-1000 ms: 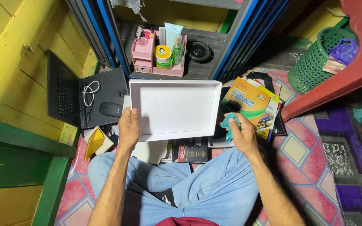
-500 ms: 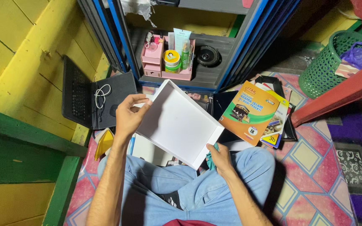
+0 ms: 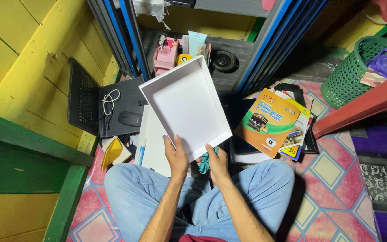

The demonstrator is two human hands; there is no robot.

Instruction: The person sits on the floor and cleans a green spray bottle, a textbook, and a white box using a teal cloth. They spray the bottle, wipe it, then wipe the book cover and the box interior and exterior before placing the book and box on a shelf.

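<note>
Seen from the head camera, bright yellow plank walls [image 3: 27,58] rise on the left and a patterned pink, yellow and blue floor mat [image 3: 323,179] covers the ground, where a person sits cross-legged in pale blue jeans [image 3: 247,192].

Both hands meet at the near edge of a shallow white rectangular cardboard box tray [image 3: 184,101], held up over the lap and turned at a slant so its open inside faces the camera; the inside looks bare. The left hand [image 3: 177,157] is clamped on the near rim, thumb inside and fingers beneath, carrying the weight from below. The right hand [image 3: 217,160] is closed around a crumpled teal cloth [image 3: 205,162] and presses against the tray's near right corner, so cloth and tray are touching.

Behind the tray, at the far side, a dark shelf with blue edges [image 3: 247,54] holds a pink plastic organiser of small toiletries [image 3: 166,56] and a round black speaker [image 3: 222,60]. To the left lies an open black laptop [image 3: 99,103] with a coiled white cable [image 3: 109,99] and a black mouse [image 3: 130,118] on it. To the right, near the knee, rests a stack of colourful paperback books [image 3: 274,121]. Far right stands a green plastic mesh basket [image 3: 350,76] beside a red plastic chair leg [image 3: 359,107].
</note>
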